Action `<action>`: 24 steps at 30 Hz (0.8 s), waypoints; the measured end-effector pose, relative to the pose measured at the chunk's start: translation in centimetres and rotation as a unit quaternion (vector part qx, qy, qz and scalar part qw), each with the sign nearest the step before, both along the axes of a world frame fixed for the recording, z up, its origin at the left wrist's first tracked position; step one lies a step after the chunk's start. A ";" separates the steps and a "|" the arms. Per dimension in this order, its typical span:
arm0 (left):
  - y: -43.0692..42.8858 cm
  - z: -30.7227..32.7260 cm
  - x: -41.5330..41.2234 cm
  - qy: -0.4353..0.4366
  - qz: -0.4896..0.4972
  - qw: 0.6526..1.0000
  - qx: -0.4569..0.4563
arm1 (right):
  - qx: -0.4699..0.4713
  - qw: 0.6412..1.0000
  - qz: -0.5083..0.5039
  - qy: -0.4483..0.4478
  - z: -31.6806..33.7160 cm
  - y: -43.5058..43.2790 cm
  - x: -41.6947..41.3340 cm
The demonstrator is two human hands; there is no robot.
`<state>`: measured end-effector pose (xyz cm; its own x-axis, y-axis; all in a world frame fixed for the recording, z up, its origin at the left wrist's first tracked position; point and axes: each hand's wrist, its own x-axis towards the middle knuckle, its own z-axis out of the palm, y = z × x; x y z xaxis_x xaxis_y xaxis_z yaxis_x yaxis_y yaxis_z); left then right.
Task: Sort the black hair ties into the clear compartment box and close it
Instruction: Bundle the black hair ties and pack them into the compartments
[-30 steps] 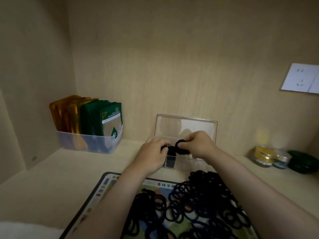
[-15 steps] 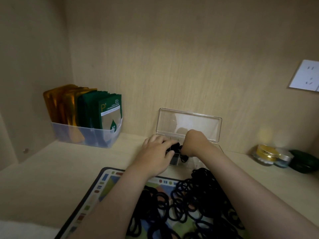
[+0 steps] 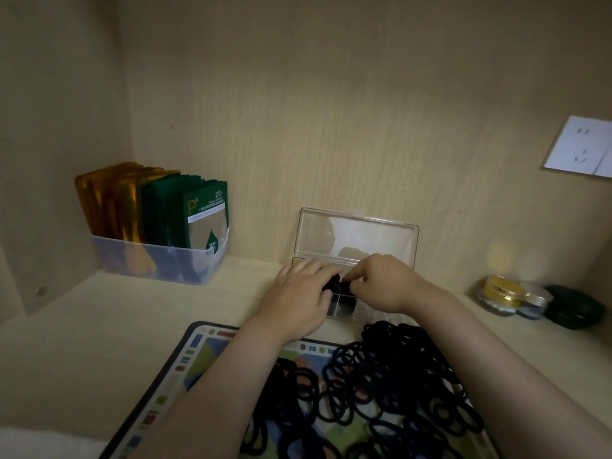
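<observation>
The clear compartment box [image 3: 346, 311] stands against the back wall with its lid [image 3: 357, 235] raised upright. My left hand [image 3: 299, 298] and my right hand [image 3: 385, 283] meet over the box's middle compartments, both pinching a small bundle of black hair ties [image 3: 337, 288] down into it. My hands hide most of the box's inside. A big loose pile of black hair ties [image 3: 381, 382] lies on a colourful mat [image 3: 172, 379] in front of the box.
A translucent bin [image 3: 159, 263] with gold and green sachets stands at the back left. Small jars [image 3: 503, 294] and a dark green case [image 3: 574, 306] sit at the right. A white wall socket [image 3: 579, 147] is on the back wall.
Both hands have gone from holding the hair ties above the box to pressing them low into its compartments. The view has shifted slightly.
</observation>
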<state>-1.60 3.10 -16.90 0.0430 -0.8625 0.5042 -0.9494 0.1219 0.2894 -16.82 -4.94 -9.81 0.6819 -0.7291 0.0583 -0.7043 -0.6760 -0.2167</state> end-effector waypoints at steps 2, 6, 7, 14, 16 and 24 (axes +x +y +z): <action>-0.1 0.3 -0.2 -0.021 -0.015 1.000 0.011 | -0.044 0.997 0.010 0.060 -1.0 0.5 0.0; -0.2 0.4 0.0 -0.064 0.009 0.998 0.022 | -0.060 0.996 0.012 0.067 -1.6 0.4 0.1; -0.2 0.4 0.0 -0.071 0.015 0.997 0.018 | -0.057 0.997 0.008 0.049 -1.6 0.2 0.0; -0.7 0.1 -0.1 -0.013 0.003 0.999 0.037 | -0.086 0.994 0.025 -0.061 -1.0 1.3 -0.8; -0.5 0.4 -0.1 0.016 -0.003 0.999 0.031 | -0.099 0.994 0.044 -0.023 -1.4 1.3 -0.8; -0.4 0.5 -0.1 -0.049 0.018 0.996 0.066 | -0.106 0.992 0.054 0.047 -2.3 1.0 -0.4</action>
